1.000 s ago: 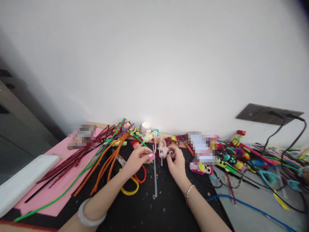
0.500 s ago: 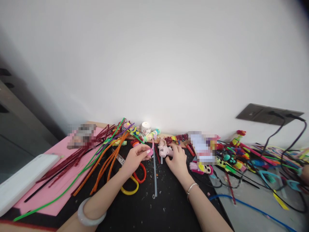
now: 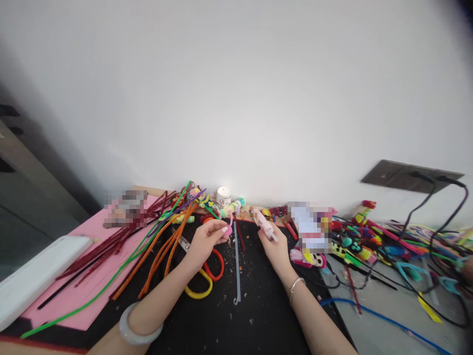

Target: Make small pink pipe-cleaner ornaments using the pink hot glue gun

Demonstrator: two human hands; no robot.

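Note:
My left hand [image 3: 204, 241] pinches a small pink coiled piece [image 3: 229, 229] between thumb and fingertips, just above the black mat [image 3: 229, 315]. My right hand [image 3: 275, 245] is wrapped round a small pink glue gun [image 3: 263, 221], lifted off the mat with its nozzle pointing up and left. The two hands are a short gap apart. A pale bangle sits on my left wrist and a silver bracelet on my right.
Scissors with red and yellow handles [image 3: 205, 278] lie under my left forearm beside a grey strip [image 3: 237, 266]. Orange, green and dark red pipe cleaners [image 3: 155, 246] fan over pink foam [image 3: 77, 276] at left. Colourful craft pieces and cables [image 3: 384, 246] crowd the right. A white candle [image 3: 223, 195] stands by the wall.
My right hand has picked the pink glue gun up from the mat and tilted it, moving slightly right. My left hand stays in place with the pink piece.

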